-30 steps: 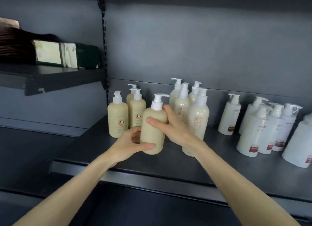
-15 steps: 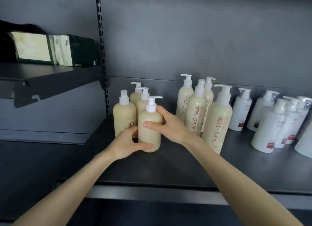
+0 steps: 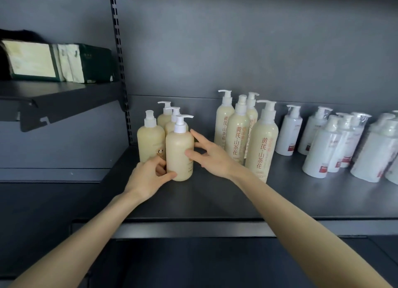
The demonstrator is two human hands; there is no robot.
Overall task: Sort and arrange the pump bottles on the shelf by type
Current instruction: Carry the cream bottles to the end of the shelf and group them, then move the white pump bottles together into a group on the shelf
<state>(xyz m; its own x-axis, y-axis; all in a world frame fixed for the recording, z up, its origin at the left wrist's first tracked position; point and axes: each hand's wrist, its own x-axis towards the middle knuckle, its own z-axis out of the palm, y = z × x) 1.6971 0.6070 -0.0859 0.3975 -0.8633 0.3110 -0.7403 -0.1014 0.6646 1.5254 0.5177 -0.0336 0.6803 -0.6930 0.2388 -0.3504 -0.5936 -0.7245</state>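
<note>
A: so the short bottles (image 3: 179, 152) are plain creamy beige with white pumps?

B: yep. tall bottles (image 3: 261, 145) are cream too, but with orange-red lettering. white bottles (image 3: 288, 135) have small red labels. shelf (image 3: 215, 197) is dark grey.

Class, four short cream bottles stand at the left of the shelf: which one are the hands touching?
The front bottle, nearest the camera: the left hand grips its base, the right hand touches its side.

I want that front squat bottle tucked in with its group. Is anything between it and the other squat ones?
Nothing visible. The front bottle already stands against the squat bottles, with the left hand at its base and the right hand open beside it.
</note>
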